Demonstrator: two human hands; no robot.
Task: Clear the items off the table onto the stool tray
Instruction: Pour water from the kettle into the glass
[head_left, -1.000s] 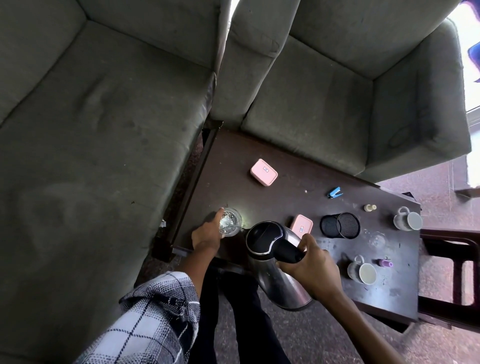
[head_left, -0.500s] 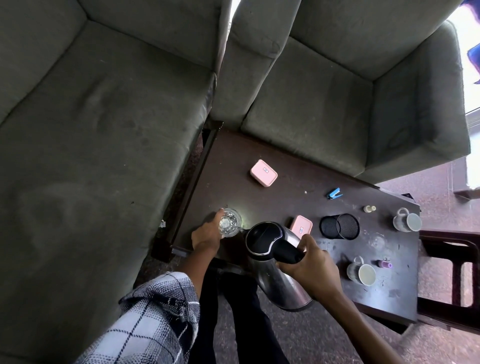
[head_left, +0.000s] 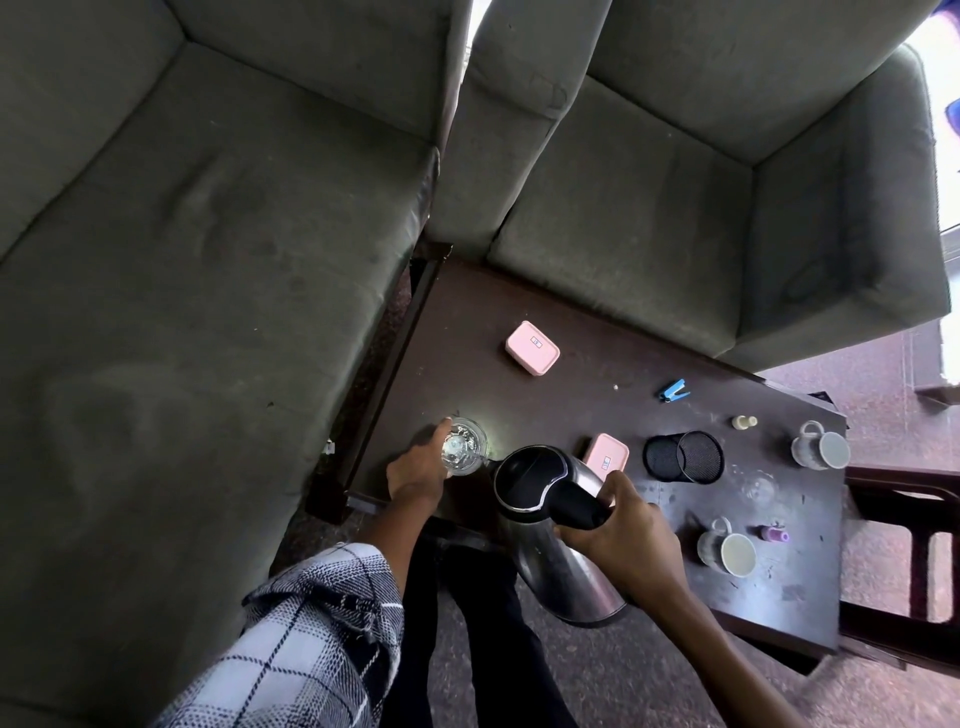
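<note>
Glass (head_left: 464, 447) in left hand (head_left: 415, 470), kettle (head_left: 524, 480) in right hand (head_left: 628, 540).

We see a grey-green sofa (head_left: 182, 260) filling the left of the view, its seat cushion creased and faintly stained; just beside it stands a matching armchair (head_left: 649, 218), a narrow gap between them; reddish speckled floor (head_left: 878, 384) shows to the armchair's right.
</note>
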